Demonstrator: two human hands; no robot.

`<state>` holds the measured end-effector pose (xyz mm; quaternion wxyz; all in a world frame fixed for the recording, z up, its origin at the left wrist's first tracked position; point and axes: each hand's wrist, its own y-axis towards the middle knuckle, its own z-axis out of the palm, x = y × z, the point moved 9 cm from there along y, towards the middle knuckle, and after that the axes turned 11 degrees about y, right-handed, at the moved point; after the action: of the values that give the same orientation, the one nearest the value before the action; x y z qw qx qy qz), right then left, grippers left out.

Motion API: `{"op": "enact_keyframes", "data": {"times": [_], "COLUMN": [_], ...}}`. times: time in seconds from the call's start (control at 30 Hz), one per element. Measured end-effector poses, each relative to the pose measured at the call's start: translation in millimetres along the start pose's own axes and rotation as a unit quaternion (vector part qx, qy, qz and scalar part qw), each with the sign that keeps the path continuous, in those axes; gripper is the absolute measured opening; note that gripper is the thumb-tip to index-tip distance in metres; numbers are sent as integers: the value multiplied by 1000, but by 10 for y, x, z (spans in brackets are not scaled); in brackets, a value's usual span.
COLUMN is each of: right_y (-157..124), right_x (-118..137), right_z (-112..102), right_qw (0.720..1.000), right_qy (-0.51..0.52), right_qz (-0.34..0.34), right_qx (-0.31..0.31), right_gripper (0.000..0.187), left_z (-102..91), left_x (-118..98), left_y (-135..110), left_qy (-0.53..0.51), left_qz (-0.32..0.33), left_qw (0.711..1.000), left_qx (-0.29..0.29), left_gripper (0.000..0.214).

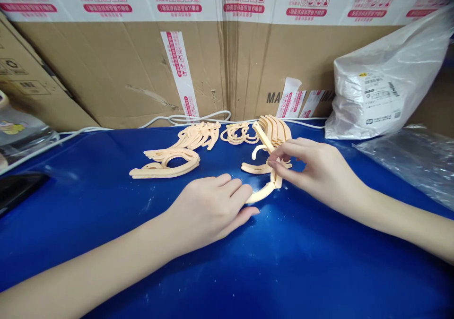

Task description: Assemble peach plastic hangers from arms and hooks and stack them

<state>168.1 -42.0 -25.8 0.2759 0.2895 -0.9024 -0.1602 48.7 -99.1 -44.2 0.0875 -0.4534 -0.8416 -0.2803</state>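
Head | left hand point(213, 205) clamped on curved cream piece point(263, 194) | right hand point(315, 164) pinching straight cream strip point(264, 137) | blue worktop point(241, 276) beneath

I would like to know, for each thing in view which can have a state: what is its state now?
Left hand: fingers curled over the held cream piece's curved end
Right hand: thumb and fingers pinching
Held cream piece: bent at an angle
Cream hooks: heaped
White bag: standing, labelled
Clear plastic: crumpled
Cable: loose, partly looped
Cardboard: taped, scuffed
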Motion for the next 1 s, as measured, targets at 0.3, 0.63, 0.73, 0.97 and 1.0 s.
{"op": "enact_keyframes", "data": {"times": [0.3, 0.63, 0.73, 0.97, 1.0], "right_y": [37, 36, 40, 56, 58], "right_x": [-140, -232, -266, -322, -338], "right_z": [21, -9, 8, 7, 4], "right_qw": [986, 966, 960, 944, 941], "right_qy": [-149, -249, -261, -316, -322], "right_qz": [-4, 27, 39, 37, 42], "right_qx": [71, 70, 90, 89, 90], "right_gripper": [10, 34, 32, 41, 42], "left_z": [112, 351, 415, 586, 583], "left_x": [4, 57, 76, 137, 137], "left_y": [44, 62, 74, 33, 31], "left_qy": [-91, -172, -178, -211, -206], "left_qz": [8, -12, -25, -65, -65], "left_qw": [996, 981, 976, 956, 957], "left_qx": [23, 91, 122, 193, 193], "left_gripper": [31, 33, 52, 85, 84]}}
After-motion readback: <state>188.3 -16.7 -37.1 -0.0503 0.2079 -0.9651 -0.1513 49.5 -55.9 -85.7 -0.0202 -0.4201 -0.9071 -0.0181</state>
